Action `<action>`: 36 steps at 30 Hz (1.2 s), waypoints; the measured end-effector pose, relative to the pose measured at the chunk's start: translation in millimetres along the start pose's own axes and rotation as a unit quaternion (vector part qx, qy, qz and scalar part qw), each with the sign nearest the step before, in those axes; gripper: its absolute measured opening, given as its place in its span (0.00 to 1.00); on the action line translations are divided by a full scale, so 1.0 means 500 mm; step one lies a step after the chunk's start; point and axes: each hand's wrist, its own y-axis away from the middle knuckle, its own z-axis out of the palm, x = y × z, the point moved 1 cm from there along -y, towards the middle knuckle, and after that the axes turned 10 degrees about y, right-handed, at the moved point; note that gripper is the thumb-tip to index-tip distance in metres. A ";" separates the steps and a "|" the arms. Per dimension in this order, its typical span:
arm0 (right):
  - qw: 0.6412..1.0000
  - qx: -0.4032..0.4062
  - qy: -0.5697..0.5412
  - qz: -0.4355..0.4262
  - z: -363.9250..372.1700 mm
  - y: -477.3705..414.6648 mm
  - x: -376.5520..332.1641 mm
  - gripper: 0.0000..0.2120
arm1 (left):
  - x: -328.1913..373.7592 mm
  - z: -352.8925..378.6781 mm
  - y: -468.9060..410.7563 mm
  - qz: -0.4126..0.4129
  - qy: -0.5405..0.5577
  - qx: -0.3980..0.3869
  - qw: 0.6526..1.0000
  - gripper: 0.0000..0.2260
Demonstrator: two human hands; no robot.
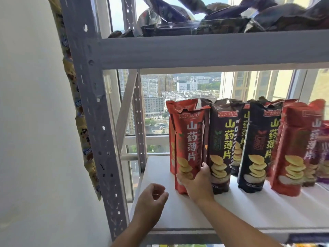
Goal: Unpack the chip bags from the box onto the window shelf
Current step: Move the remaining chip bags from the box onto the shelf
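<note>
One red bag (188,139) stood upright on the shelf (178,213), its base grasped by the right hand (197,182); the left hand (151,198) hovered beside, loosely curled, holding nothing.

Illumination: strong daylight enters through the window (192,90) behind the shelf (178,211). The upper-tier bags (231,16) are backlit and dark, with foil glare. The white shelf board reads bright, washing out toward the right. Wide-angle distortion bows the grey upright (92,113). The right-edge bags (318,139) are blurred; overall detail is soft.
</note>
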 end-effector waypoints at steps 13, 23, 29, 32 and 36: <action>0.989 -0.013 0.146 0.027 -0.165 0.064 0.075 0.20 | 0.046 0.116 -0.008 0.020 0.015 -0.093 0.995 0.03; 0.975 0.108 0.170 0.091 -0.494 0.148 0.281 0.15 | 0.163 0.411 0.113 0.061 -0.005 -0.224 0.973 0.04; 0.947 0.165 0.197 0.194 -0.770 0.282 0.462 0.16 | 0.248 0.683 0.289 0.084 0.021 -0.334 0.939 0.03; 0.926 0.193 0.187 0.267 -0.895 0.385 0.570 0.15 | 0.267 0.824 0.399 0.066 0.023 -0.402 0.913 0.03; 0.891 0.239 0.171 0.347 -1.025 0.527 0.704 0.12 | 0.267 0.990 0.548 0.070 -0.005 -0.481 0.874 0.03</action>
